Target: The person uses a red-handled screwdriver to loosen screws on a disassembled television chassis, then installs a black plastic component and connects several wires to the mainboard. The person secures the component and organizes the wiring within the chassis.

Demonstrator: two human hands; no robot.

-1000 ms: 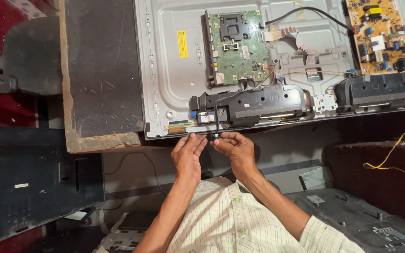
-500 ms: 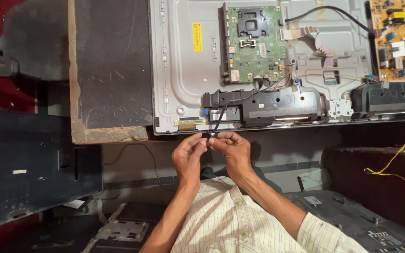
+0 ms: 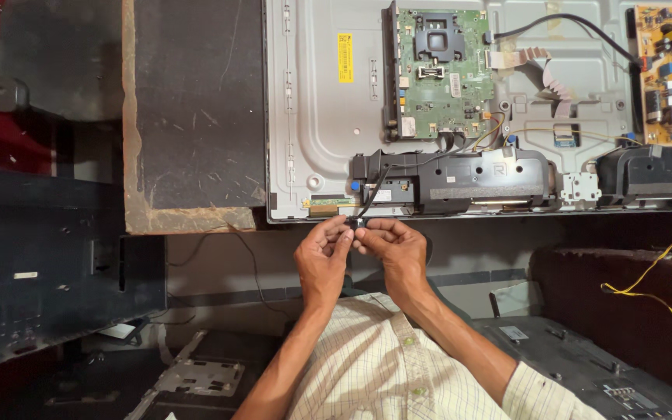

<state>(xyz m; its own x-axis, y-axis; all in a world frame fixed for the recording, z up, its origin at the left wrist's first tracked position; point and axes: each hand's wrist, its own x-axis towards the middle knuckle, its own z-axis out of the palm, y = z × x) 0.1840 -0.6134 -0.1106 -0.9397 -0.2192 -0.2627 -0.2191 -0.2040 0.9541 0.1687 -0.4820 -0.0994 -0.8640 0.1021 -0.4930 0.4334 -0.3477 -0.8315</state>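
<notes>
We see even, diffuse light, brightest on the pale metal back panel [image 3: 313, 117] from 11 to 1 o'clock, with no hard glare. The green circuit board [image 3: 441, 70] at 12 o'clock is sharp, its parts crisp. Both hands, left hand [image 3: 322, 260] and right hand [image 3: 394, 253], at centre are well lit and cast only soft shadows. We find the dark panel [image 3: 40, 272] at 9 o'clock and the lower corners dim and low in detail. Straight edges bow slightly toward the borders.
</notes>
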